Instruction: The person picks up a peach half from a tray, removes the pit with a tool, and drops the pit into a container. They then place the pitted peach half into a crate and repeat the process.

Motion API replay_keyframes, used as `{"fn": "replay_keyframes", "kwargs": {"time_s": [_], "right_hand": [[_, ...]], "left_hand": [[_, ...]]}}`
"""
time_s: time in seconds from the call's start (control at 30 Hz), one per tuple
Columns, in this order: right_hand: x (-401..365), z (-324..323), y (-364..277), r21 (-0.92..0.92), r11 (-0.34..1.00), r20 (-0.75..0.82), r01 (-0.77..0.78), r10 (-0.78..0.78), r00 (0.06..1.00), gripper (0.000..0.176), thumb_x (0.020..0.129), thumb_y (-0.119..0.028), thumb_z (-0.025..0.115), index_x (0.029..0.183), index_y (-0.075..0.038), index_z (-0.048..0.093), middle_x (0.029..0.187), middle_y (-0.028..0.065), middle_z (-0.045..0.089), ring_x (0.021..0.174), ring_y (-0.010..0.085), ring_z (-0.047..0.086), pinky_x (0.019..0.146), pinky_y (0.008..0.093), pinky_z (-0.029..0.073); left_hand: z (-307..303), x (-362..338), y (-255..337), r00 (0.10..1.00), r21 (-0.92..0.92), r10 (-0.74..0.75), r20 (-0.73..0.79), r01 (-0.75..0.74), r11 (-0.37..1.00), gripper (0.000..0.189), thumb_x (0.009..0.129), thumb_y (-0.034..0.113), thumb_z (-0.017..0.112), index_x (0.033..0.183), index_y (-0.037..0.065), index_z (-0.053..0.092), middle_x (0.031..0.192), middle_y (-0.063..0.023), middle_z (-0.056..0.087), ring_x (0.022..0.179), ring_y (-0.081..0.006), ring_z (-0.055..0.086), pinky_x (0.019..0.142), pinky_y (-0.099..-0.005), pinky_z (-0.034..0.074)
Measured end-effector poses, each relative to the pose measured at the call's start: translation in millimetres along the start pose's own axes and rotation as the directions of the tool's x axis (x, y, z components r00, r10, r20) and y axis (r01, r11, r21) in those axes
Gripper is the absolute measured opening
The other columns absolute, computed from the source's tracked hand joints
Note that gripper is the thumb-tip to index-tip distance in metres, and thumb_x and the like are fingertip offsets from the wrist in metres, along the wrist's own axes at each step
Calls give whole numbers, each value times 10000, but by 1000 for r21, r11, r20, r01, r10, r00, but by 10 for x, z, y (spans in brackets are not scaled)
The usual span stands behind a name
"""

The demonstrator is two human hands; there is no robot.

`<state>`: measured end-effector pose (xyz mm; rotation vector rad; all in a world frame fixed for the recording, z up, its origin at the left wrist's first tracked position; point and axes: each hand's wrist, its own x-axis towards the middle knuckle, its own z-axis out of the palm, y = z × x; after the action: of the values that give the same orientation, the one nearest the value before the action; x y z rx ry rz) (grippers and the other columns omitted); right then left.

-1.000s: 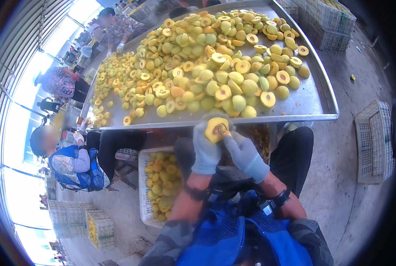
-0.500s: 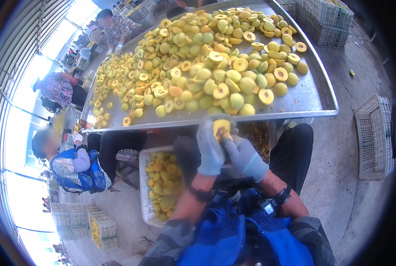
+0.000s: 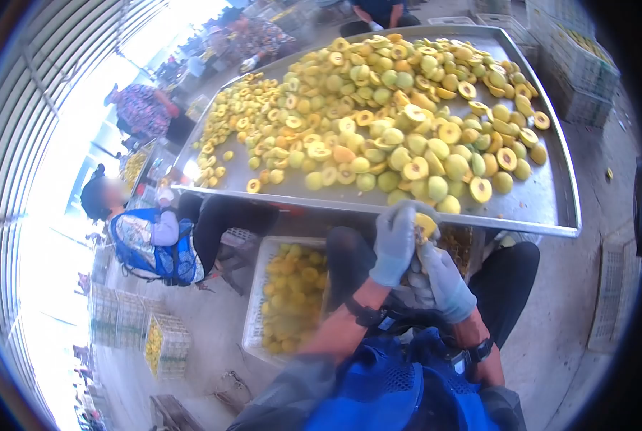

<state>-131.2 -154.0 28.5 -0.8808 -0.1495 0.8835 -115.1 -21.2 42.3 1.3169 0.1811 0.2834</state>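
A yellow peach half [image 3: 426, 225] is gripped in my left hand [image 3: 395, 243], its cut face turned toward me. My right hand [image 3: 447, 284] is closed, its fingertips against the lower edge of that half. Whether anything small is inside those right fingers is hidden. Both hands wear pale grey gloves and are just in front of the metal table's near rim [image 3: 378, 207]. A large heap of halved peaches [image 3: 378, 93] covers much of the table, some with brown pits or hollows showing.
Left of my legs stands a white crate [image 3: 252, 316] full of yellow peach halves. Below my hands is a container of brown scraps [image 3: 456, 244]. Stacked crates [image 3: 572, 79] stand at the far right, another crate [image 3: 615, 287] below them. A co-worker in blue [image 3: 159, 244] sits at left.
The view has swung left, so the table and hands appear farther right and lower. My hands still hold the peach half together, now tilted more sideways.
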Motion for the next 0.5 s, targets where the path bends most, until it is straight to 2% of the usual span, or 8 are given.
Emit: {"fn": "replay_keyframes", "kwargs": {"time_s": [0.1,0.13,0.23,0.33,0.43,0.5], "right_hand": [[-38,44,-30,49,999,18,-19,18,1000,451,1090,-504,410,850,-134,500,551,-71,348,358,42,271,315,219,195],[-47,70,-62,83,996,29,-42,40,999,450,1086,-504,426,861,-123,506,553,-62,357,355,49,267,314,220,199],[-5,-13,-14,112,991,96,-71,61,994,451,1082,-505,439,870,-113,507,553,-47,367,355,54,272,314,220,207],[-6,-90,70,184,981,163,-62,31,986,418,1104,-453,402,902,-106,519,569,-34,391,386,62,286,349,228,223],[-23,-132,101,309,940,244,-144,68,967,430,1104,-467,392,922,-99,518,579,-26,376,387,59,265,348,225,224],[-17,-171,132,339,925,273,-172,78,959,489,1079,-547,390,914,-101,506,588,-35,364,382,45,266,322,208,215]], "left_hand": [[0,-4,29,999,-7,-6,36,6,1000,436,1030,251,390,877,-38,678,787,-144,686,604,-178,631,565,-291,529],[-23,14,39,997,-18,-39,71,41,999,458,1044,293,411,870,-39,672,806,-147,693,603,-184,634,567,-296,531],[-110,68,-30,977,-131,49,209,-21,991,498,1051,367,443,863,-34,670,807,-146,696,632,-190,645,597,-305,543],[-189,123,-110,950,-91,74,302,-49,995,538,1047,432,463,862,-29,669,806,-146,697,675,-194,656,630,-309,550],[-216,156,-137,915,-123,39,403,12,992,520,1039,423,474,866,-25,672,805,-147,698,702,-192,662,657,-304,551],[-195,163,-147,910,-93,30,413,10,996,519,1038,421,477,866,-28,672,802,-144,698,700,-194,663,663,-302,552]]}}
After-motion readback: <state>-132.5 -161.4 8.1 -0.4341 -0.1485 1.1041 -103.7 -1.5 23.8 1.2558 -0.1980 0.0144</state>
